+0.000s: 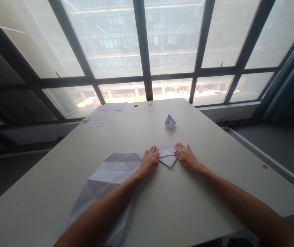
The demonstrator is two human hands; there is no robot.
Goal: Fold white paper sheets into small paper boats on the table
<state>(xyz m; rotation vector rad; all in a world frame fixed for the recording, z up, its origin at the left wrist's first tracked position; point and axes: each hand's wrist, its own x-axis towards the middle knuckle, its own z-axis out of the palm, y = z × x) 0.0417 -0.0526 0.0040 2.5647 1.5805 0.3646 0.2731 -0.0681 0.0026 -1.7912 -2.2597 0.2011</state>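
Note:
A small folded white paper (168, 158) lies flat on the table, its lower end coming to a point and a crease running across its middle. My left hand (150, 160) rests on its left edge, fingers stretched forward and palm down. On the opposite edge, my right hand (186, 156) lies flat with its fingers extended over the corner. What sits under the fingertips is hidden. Beneath and beside my left forearm is a large creased white sheet (103, 185), partly covered by the arm. A finished-looking paper boat (170, 122) stands upright beyond my hands.
The white table (213, 202) stretches away toward tall framed windows (172, 37). Several loose paper sheets (97, 119) lie at its far left. A small dark object (265, 167) is near the right edge. A blue curtain (285, 79) hangs at the right.

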